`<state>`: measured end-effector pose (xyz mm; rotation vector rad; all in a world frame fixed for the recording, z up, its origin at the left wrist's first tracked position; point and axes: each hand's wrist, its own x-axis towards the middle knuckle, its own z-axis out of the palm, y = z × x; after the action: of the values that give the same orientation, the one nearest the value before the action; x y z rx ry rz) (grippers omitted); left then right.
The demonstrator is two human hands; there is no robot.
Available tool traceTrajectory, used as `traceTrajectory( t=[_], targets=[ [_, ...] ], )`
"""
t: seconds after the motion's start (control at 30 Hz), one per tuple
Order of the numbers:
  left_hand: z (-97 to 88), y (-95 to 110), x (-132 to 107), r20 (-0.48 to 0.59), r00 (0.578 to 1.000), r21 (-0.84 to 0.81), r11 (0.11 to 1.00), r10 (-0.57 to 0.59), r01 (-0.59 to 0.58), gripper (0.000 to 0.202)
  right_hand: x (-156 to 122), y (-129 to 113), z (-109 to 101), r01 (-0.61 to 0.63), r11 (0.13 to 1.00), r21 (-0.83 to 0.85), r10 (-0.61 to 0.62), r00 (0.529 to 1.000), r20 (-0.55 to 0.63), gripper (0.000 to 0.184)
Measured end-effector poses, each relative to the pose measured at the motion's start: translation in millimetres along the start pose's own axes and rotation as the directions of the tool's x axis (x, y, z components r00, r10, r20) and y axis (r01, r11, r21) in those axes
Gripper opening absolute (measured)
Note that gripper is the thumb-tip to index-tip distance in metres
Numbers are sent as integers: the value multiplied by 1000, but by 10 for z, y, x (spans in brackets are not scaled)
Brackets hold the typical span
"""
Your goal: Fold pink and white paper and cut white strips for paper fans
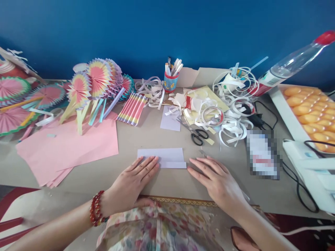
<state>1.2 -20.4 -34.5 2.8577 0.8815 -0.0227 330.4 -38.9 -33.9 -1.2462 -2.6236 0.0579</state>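
1. Left hand [136, 177], lower centre: flat and released, palm down, fingers stretched out, fingertips [153, 161] on the lower left edge of the folded lavender paper [163, 155]. Grasping nothing.
2. Right hand [217, 179], lower centre-right: also flat and released, fingers spread, index tip just at the paper's lower right corner. Touching or just shy, cannot tell.
3. Folded lavender paper: lies flat on the table [146, 134] at frame centre, between the two hands, lower edge folded up into a narrow band.
4. Red bead bracelet [96, 208] on the left wrist, lower left.
5. Black-handled scissors [199, 136] just above the right hand, apart from it.
6. Small lavender sheet [170, 120] above the folded paper.
7. Pink paper stack [68, 146], left of centre.
8. Striped pleated paper [132, 108] beside the pink stack; opened paper fans [96, 76] upper left.
9. Pen cup [170, 82] top centre by the blue wall.
10. Curled white paper strips [230, 115] upper right; clear bottle [288, 66] tilted beyond them.
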Motion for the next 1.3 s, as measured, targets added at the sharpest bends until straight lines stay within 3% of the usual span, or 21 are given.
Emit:
traceTrajectory(
  t=[0.23, 0.4, 0.47, 0.5, 0.57, 0.6, 0.67, 0.73, 0.77, 0.83, 0.87, 0.93, 1.0, 1.07, 1.13, 1.23, 1.3],
  targets=[
    [23, -12, -3, -27, 1000, -59, 998, 12, -13, 96, 187, -212, -7, -90, 995, 34, 96, 973, -209, 25],
    [2, -17, -12, -75, 997, -175, 985, -10, -3, 86, 501, -335, 84, 27, 999, -38, -31, 994, -107, 16],
    [-31, 14, -54, -184, 978, -272, 961, -94, 41, 64, 567, -330, 153, 81, 993, -85, -87, 993, -75, 13],
    [-51, 42, -82, -269, 950, -345, 937, -157, 58, 48, 581, -319, 182, 102, 990, -97, -110, 991, -80, 12],
    [-91, 125, -133, -399, 865, -537, 842, -303, 47, 21, 579, -299, 212, 103, 991, -84, -113, 985, -128, 14],
    [-105, 178, -144, -398, 837, -646, 762, -375, 34, 17, 569, -300, 208, 87, 994, -59, -96, 981, -166, 16],
    [-105, 299, -117, -253, 844, -851, 524, -473, 39, 19, 549, -336, 165, 47, 999, 7, -44, 966, -254, 18],
    [-63, 421, -16, -85, 873, -969, 245, -481, 41, 34, 545, -422, 99, 41, 997, 67, -17, 945, -327, 16],
    [-32, 472, 56, -71, 876, -991, 136, -478, -6, 43, 550, -479, 68, 55, 994, 91, -20, 938, -347, 15],
    [23, 538, 211, -163, 830, -986, 79, -534, -143, 45, 568, -598, 23, 84, 987, 136, -33, 939, -341, 15],
    [36, 546, 280, -184, 798, -983, 101, -573, -154, 39, 575, -650, 9, 94, 984, 150, -40, 944, -329, 16],
    [13, 506, 374, -198, 766, -972, 223, -612, -73, 22, 574, -720, -17, 128, 977, 170, -69, 946, -317, 17],
    [-64, 402, 401, -268, 772, -886, 461, -577, 37, 20, 543, -737, -63, 182, 967, 178, -115, 936, -332, 18],
    [-169, 268, 383, -401, 807, -645, 760, -433, 87, 21, 491, -715, -139, 234, 958, 164, -160, 915, -370, 22],
    [-269, 143, 357, -477, 839, -306, 944, -263, 122, 28, 445, -679, -226, 255, 962, 98, -188, 878, -439, 26],
    [-376, 24, 362, -485, 862, 29, 983, -146, 182, 28, 441, -629, -301, 164, 984, -74, -178, 834, -522, 29],
    [-408, -13, 393, -468, 880, 140, 976, -84, 167, 25, 479, -593, -293, 29, 987, -157, -109, 841, -530, 32]
  ],
)
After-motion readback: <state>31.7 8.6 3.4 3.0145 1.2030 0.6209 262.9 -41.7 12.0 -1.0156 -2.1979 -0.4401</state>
